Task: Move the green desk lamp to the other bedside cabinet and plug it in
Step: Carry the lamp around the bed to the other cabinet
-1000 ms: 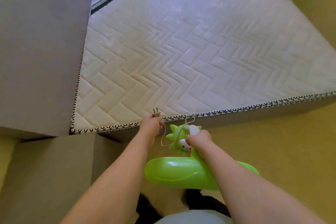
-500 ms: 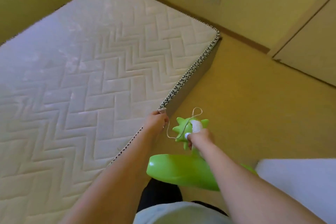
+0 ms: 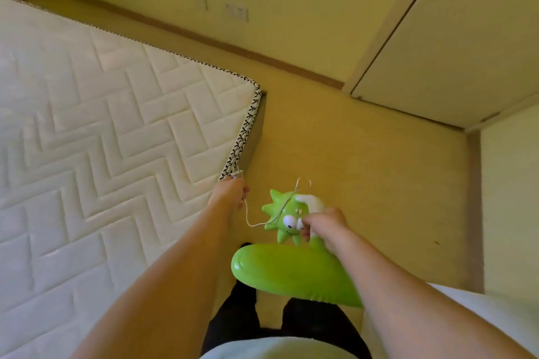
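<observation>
The green desk lamp [image 3: 285, 271] is carried in front of me, low over the floor: a glossy green base and a spiky cartoon head [image 3: 281, 217] with a white neck. My right hand [image 3: 325, 227] is closed around the neck just beside the head. My left hand [image 3: 230, 194] is closed on the lamp's plug [image 3: 237, 174], whose tip sticks out above the fingers. The thin white cord [image 3: 248, 218] loops from that hand to the lamp head. No bedside cabinet is in view.
A bare white quilted mattress [image 3: 102, 154] fills the left, its corner [image 3: 256, 90] ahead of my left hand. Yellow floor [image 3: 364, 160] runs ahead to a wall with sockets [image 3: 236, 12]. A door [image 3: 455, 46] stands at the right; a white surface [image 3: 478, 315] sits at the lower right.
The view has swung right along the mattress edge toward its foot corner; the wall sockets and door have come into sight. Both hands keep the same hold on the lamp and plug.
</observation>
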